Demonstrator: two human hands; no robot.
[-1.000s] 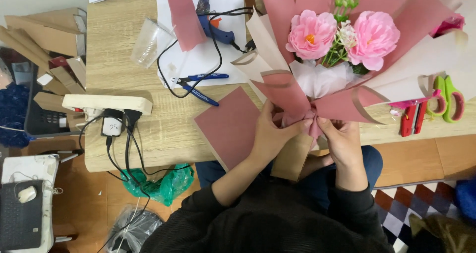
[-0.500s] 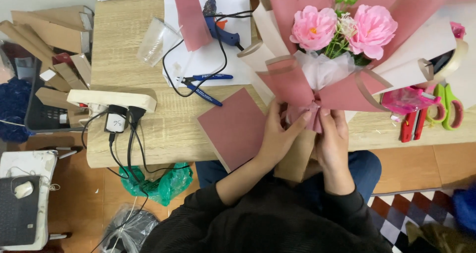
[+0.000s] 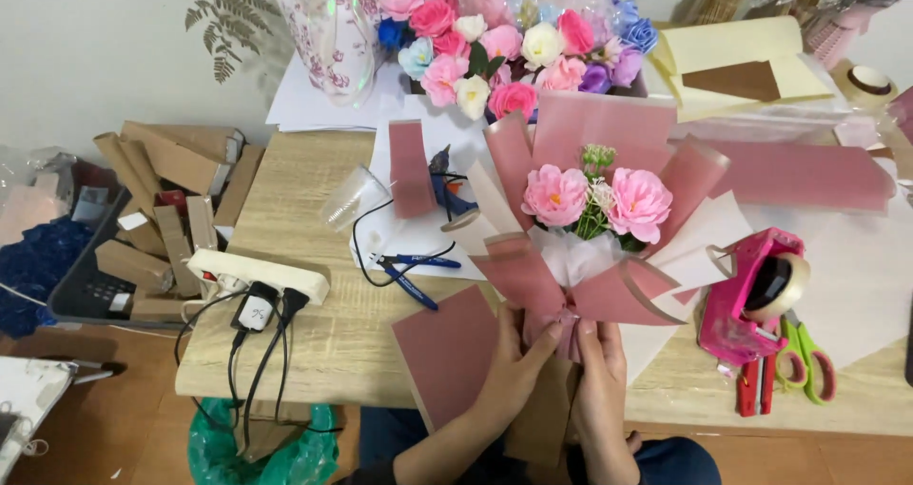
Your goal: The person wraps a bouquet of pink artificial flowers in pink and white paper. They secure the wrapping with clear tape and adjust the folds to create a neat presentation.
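A pink tape dispenser (image 3: 751,295) sits on the wooden worktop (image 3: 295,333) beside green-handled scissors (image 3: 806,361). A white power strip (image 3: 257,274) lies at the left edge, near cardboard boxes (image 3: 166,200). Blue pliers (image 3: 411,274) rest on white paper (image 3: 399,247).

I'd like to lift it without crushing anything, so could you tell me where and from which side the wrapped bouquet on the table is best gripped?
Probably the gathered neck of the bouquet, from the table's near edge. The pink paper narrows there, where the left hand and right hand pinch it; the flowers and flared folds fan away above.
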